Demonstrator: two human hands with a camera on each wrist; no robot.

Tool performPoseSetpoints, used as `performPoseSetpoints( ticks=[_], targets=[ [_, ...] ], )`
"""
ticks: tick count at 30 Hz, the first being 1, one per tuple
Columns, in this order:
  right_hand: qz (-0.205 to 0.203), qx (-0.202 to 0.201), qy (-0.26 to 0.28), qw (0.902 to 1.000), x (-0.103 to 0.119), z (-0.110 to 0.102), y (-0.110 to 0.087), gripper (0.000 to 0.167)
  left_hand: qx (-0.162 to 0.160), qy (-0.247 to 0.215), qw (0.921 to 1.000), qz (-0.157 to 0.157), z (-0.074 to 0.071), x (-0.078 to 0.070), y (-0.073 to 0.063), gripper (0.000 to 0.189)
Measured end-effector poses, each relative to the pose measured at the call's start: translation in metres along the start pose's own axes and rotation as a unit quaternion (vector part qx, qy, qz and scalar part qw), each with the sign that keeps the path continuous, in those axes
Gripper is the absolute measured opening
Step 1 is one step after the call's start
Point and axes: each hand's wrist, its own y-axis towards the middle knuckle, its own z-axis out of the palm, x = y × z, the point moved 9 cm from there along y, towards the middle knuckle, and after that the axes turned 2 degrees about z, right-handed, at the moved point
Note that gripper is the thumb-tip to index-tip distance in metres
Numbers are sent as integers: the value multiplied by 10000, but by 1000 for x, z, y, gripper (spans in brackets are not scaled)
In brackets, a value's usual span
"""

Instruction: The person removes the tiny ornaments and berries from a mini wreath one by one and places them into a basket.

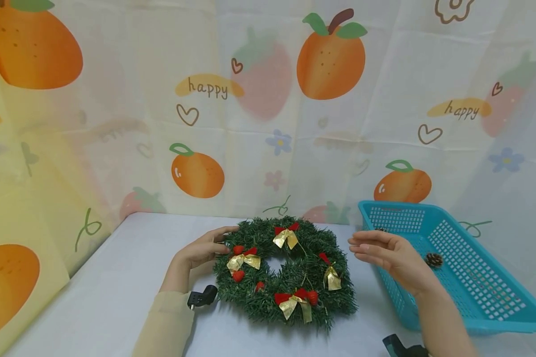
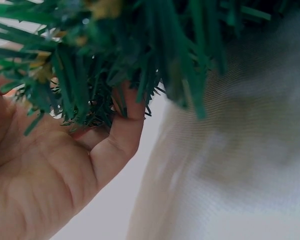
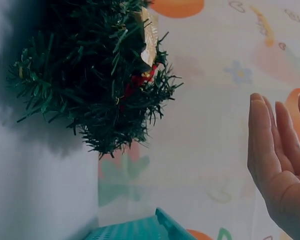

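A green Christmas wreath [image 1: 312, 255] lies on the white table, with gold bows, red ribbon and red berries on it. My left hand [image 1: 205, 249] grips its left edge. In the left wrist view the fingers of that hand [image 2: 50, 172] curl under the green needles, which hide some fingertips. Beside the wreath's right side, apart from it, my right hand [image 1: 397, 260] hovers with straight fingers and nothing in it. The right wrist view shows this hand [image 3: 280, 172] at the right, with the wreath [image 3: 85, 75] at the upper left.
A turquoise plastic basket [image 1: 473, 270] stands at the right, partly behind my right forearm. Inside it lies a pine cone [image 1: 434, 260]. A fruit-print curtain [image 1: 250, 124] hangs behind the table. Black wrist camera mounts [image 1: 202, 297] sit at both wrists.
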Motion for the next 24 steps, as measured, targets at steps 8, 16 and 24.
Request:
performPoseSetpoints(
  ticks=[8,16,24],
  targets=[
    [563,-297,-828,9945,-9,12,4,40,-37,-71,10000,-14,-1,0,0,71],
    [995,-42,-1335,9860,-18,33,9,50,-62,-121,9999,-34,-1,2,1,71],
    [1098,128,-1429,9835,-34,45,17,47,-22,-125,9999,-11,-2,4,3,70]
  ],
)
